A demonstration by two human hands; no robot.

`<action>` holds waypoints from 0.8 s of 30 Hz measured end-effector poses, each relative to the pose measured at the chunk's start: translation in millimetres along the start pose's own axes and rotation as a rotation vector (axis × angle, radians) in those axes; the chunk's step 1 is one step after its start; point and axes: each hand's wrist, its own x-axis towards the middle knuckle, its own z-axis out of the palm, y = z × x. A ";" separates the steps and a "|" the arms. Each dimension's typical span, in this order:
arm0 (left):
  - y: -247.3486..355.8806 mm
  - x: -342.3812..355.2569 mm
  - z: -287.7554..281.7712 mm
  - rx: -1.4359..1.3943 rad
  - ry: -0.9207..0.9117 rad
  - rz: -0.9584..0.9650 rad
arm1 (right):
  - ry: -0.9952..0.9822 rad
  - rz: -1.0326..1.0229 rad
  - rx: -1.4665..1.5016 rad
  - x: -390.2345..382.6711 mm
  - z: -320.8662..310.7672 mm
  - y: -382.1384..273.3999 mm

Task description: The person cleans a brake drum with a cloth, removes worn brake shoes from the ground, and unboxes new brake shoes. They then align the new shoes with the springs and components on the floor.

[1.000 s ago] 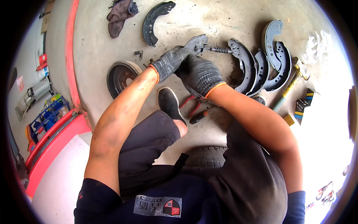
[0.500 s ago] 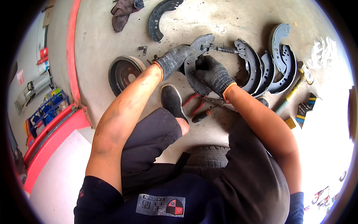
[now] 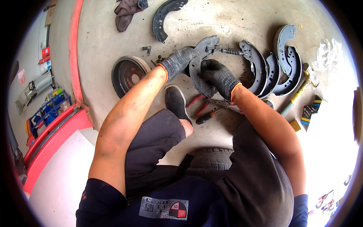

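My left hand [image 3: 180, 63], in a dark grey knit glove with an orange cuff, is closed on the outer edge of a curved brake shoe [image 3: 195, 73]. On the inner side of the same shoe, my right hand [image 3: 220, 77], gloved alike, has its fingers bent in against the metal; some fingertips are hidden. An adjuster rod with a coil spring [image 3: 230, 50] runs from the top of this shoe across to a second brake shoe [image 3: 257, 64] on the right. Whatever lies between the hands behind the shoe cannot be made out.
A brake drum [image 3: 123, 77] lies left of my hands. More brake shoes [image 3: 291, 72] and a hammer [image 3: 295, 96] lie right. Red-handled pliers [image 3: 200, 106] and a screwdriver [image 3: 206, 117] are near my shoe [image 3: 176, 100]. A rag [image 3: 126, 15] and another brake shoe [image 3: 160, 20] lie farther off.
The whole view has shifted very slightly. Both hands keep their places on the brake shoe, with only a slight change in the right hand's fingers.
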 end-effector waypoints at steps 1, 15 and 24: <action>0.1 0.5 0.9 0.023 0.010 0.002 | 0.032 -0.027 -0.010 0.8 -1.3 3.1; -6.6 4.1 -0.3 0.128 0.025 0.075 | -0.349 -0.331 -0.488 16.7 -27.7 30.0; -13.1 4.7 -4.8 0.204 0.054 0.061 | -0.191 0.087 -0.064 -2.0 -9.9 -1.9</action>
